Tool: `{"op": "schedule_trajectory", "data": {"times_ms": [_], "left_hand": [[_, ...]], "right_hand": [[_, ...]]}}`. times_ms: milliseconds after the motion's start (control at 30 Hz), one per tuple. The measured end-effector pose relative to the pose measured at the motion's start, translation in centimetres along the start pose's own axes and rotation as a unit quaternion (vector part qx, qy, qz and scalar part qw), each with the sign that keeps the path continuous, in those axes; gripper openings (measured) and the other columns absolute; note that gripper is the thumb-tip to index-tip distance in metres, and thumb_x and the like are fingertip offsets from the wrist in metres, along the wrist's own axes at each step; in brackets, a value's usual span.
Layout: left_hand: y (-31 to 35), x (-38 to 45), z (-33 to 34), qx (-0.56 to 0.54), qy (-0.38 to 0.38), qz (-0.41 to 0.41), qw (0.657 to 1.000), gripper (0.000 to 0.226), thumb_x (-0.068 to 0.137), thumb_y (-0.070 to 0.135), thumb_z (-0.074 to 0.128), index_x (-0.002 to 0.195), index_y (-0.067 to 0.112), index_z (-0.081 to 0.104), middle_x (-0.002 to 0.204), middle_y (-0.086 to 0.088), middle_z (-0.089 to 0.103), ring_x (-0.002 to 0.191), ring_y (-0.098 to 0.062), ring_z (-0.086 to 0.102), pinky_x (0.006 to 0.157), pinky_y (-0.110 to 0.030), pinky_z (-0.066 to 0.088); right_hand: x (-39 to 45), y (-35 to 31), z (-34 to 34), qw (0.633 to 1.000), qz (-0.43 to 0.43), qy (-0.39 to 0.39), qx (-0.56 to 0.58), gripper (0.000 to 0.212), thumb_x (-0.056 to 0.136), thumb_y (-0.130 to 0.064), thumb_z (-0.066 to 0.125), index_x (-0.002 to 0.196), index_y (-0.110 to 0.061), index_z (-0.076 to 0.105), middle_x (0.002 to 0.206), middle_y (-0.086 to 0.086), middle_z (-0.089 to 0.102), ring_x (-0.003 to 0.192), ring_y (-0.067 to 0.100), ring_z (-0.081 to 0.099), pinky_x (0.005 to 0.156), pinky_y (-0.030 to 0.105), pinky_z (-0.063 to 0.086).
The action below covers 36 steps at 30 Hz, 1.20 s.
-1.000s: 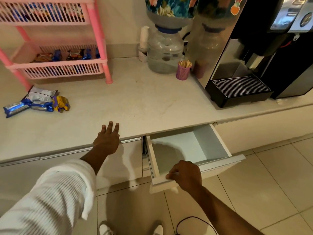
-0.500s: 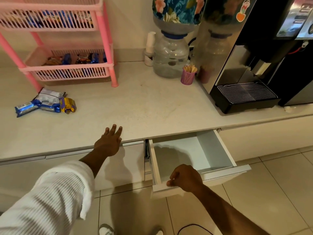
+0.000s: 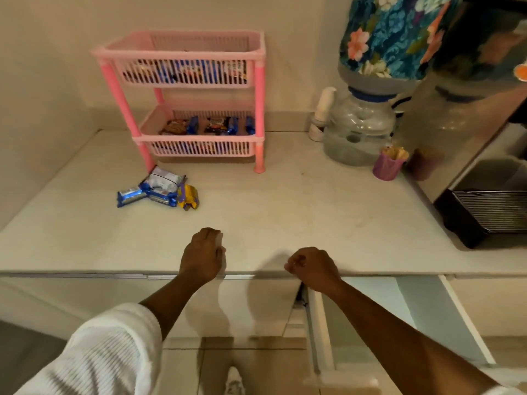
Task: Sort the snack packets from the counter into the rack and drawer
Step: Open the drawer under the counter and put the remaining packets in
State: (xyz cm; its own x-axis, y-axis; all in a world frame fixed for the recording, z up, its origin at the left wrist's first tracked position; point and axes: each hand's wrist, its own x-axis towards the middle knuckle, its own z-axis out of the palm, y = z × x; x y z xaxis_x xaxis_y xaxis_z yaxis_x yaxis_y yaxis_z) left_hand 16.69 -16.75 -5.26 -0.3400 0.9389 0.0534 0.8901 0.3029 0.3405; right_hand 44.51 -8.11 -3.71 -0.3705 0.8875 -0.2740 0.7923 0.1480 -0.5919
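Snack packets (image 3: pixel 158 191) lie in a small loose cluster on the bench (image 3: pixel 285 212), left of centre in the frame, just in front of the rack's near left leg: several blue-and-white wrappers overlapping, with one yellow-and-purple wrapper at the right end of the cluster. Rack (image 3: pixel 188 101), pink plastic with two slatted tiers, stands at the upper centre-left against the wall; both tiers already contain packets, mostly blue and dark wrappers. Drawer (image 3: pixel 427 317) is pulled out at lower right below the bench edge, white inside, no contents visible in the part that shows. Left hand (image 3: pixel 203 256) sits at the front edge of the bench, centre frame, fingers curled under; nothing visibly held, though the palm side is hidden. White ribbed sleeve (image 3: pixel 105 354) covers the left forearm at lower left. Right hand (image 3: pixel 312 267) is at the bench edge just right of the left hand, above the drawer's left corner, fingers closed in a loose fist; no object seen in it. Both hands well apart from the packets. At upper right: water dispenser jug (image 3: pixel 360 132) carrying a bottle in a floral cover, a purple cup (image 3: pixel 388 166) with wooden sticks beside it, and a dark drip tray (image 3: pixel 490 215) at the right edge. Tiled floor and one white shoe show along the bottom.
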Motion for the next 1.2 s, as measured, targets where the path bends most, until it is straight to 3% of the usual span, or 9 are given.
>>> {"op": "schedule_trajectory", "data": {"times_ms": [133,267,400,533,700,800,967,1200], "left_hand": [[-4.3,3.3,-3.2,0.011,0.056,-0.060,0.997,0.042,0.091,0.025,0.058,0.132,0.013,0.054,0.128,-0.013,0.052,0.114,-0.032,0.051,0.090,-0.043,0.048],[-8.3,7.4,-5.5,0.054,0.046,-0.119,0.990,0.053,0.092,0.028,0.059,0.139,0.008,0.043,0.140,-0.016,0.043,0.123,-0.034,0.046,0.095,-0.042,0.047],[-12.2,11.2,-7.0,0.004,0.020,-0.168,0.986,0.063,0.091,0.027,0.063,0.146,0.015,0.035,0.151,-0.018,0.029,0.136,-0.037,0.035,0.103,-0.048,0.042],[-15.3,14.1,-7.2,-0.025,0.000,-0.168,0.985,0.066,0.091,0.026,0.063,0.150,0.021,0.033,0.154,-0.022,0.020,0.140,-0.039,0.031,0.108,-0.047,0.038],[-16.9,16.6,-5.7,-0.062,0.008,-0.159,0.985,0.056,0.088,0.030,0.069,0.138,0.017,0.049,0.147,-0.019,0.036,0.135,-0.036,0.038,0.107,-0.045,0.039],[-17.4,17.4,-4.7,-0.068,0.020,-0.157,0.985,0.053,0.083,0.031,0.074,0.129,0.017,0.054,0.142,-0.015,0.044,0.133,-0.034,0.038,0.103,-0.044,0.038],[-17.8,17.3,-3.6,-0.085,0.043,-0.166,0.981,0.057,0.078,0.030,0.078,0.127,0.022,0.052,0.133,-0.010,0.052,0.125,-0.035,0.037,0.095,-0.046,0.043],[-15.7,15.7,-2.7,-0.078,0.065,-0.146,0.984,0.058,0.074,0.023,0.080,0.124,0.022,0.052,0.124,-0.012,0.051,0.115,-0.033,0.041,0.091,-0.037,0.038]], "right_hand": [[5.2,-6.7,2.1,0.998,-0.051,0.015,0.032,0.012,0.083,-0.044,0.075,0.082,-0.032,0.072,0.086,-0.015,0.072,0.085,0.009,0.068,0.077,0.029,0.057],[10.1,-12.6,4.7,0.993,-0.108,-0.017,0.032,0.014,0.083,-0.044,0.074,0.092,-0.034,0.069,0.092,-0.016,0.067,0.086,0.006,0.065,0.073,0.023,0.049],[14.9,-18.1,7.4,0.985,-0.162,-0.053,0.000,0.037,0.083,-0.045,0.075,0.116,-0.032,0.066,0.115,-0.006,0.059,0.095,0.014,0.067,0.087,0.029,0.051],[19.0,-22.5,10.1,0.981,-0.172,-0.082,-0.024,0.057,0.084,-0.045,0.075,0.134,-0.031,0.052,0.132,0.003,0.046,0.106,0.026,0.064,0.093,0.038,0.052],[22.2,-25.7,12.8,0.973,-0.205,-0.100,-0.045,0.075,0.082,-0.034,0.075,0.147,-0.038,0.038,0.154,0.003,0.024,0.125,0.032,0.055,0.098,0.044,0.052],[23.5,-26.6,13.8,0.967,-0.214,-0.115,-0.077,0.083,0.080,-0.037,0.079,0.150,-0.042,0.036,0.161,0.004,0.018,0.132,0.037,0.047,0.102,0.046,0.049],[24.1,-26.7,14.3,0.959,-0.232,-0.095,-0.136,0.075,0.077,-0.045,0.080,0.143,-0.038,0.046,0.149,0.002,0.037,0.125,0.033,0.048,0.099,0.045,0.051],[22.6,-22.6,12.7,0.976,-0.206,-0.063,-0.027,0.060,0.070,-0.026,0.083,0.124,-0.034,0.056,0.126,0.002,0.046,0.107,0.031,0.056,0.093,0.040,0.053]]}}
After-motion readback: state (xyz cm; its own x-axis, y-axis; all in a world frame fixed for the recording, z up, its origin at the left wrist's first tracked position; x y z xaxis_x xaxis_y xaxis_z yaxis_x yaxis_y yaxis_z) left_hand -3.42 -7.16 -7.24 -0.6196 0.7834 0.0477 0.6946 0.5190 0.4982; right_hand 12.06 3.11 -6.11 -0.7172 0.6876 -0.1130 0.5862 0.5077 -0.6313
